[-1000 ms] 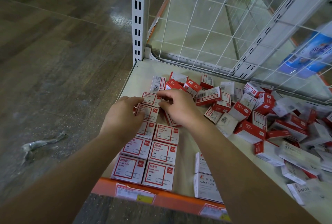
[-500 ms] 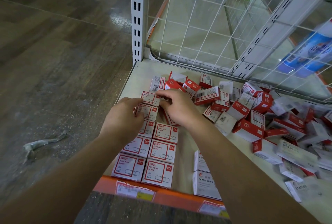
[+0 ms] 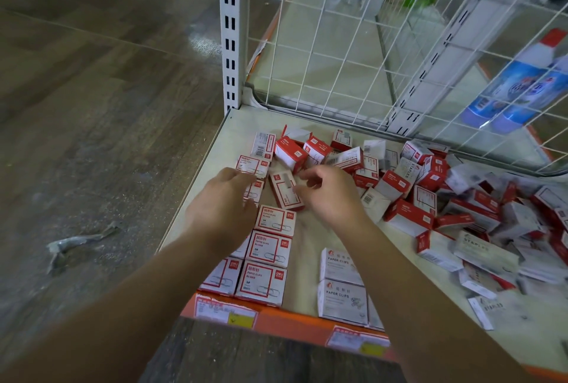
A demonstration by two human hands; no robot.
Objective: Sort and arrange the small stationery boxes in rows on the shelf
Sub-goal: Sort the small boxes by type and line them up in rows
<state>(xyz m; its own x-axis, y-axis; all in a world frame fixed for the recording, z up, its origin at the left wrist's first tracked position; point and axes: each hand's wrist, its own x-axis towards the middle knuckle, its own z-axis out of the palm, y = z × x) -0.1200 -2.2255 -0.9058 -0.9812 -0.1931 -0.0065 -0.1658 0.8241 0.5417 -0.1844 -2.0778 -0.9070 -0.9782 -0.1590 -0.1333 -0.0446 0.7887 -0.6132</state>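
Two neat columns of red-and-white paper clip boxes [image 3: 270,247] run from the shelf's front edge toward the back on the beige shelf [image 3: 227,136]. My left hand [image 3: 224,207] lies flat over the left column, fingertips on a box near its far end. One red-framed box [image 3: 282,189] lies tilted at the head of the right column. My right hand [image 3: 330,195] sits just right of it, fingers loosely curled, thumb tip touching its right edge. A jumbled heap of red-and-white boxes [image 3: 415,185] fills the shelf's back and right.
Two white paper clip boxes [image 3: 341,284] sit by the orange front rail [image 3: 292,324] with price labels. A white wire grid [image 3: 353,44] backs the shelf, and a slotted upright post [image 3: 230,29] stands at the left corner. Wooden floor lies to the left.
My right hand has drawn back to the right, uncovering the tilted box it had been over. My left hand stays on the left column.
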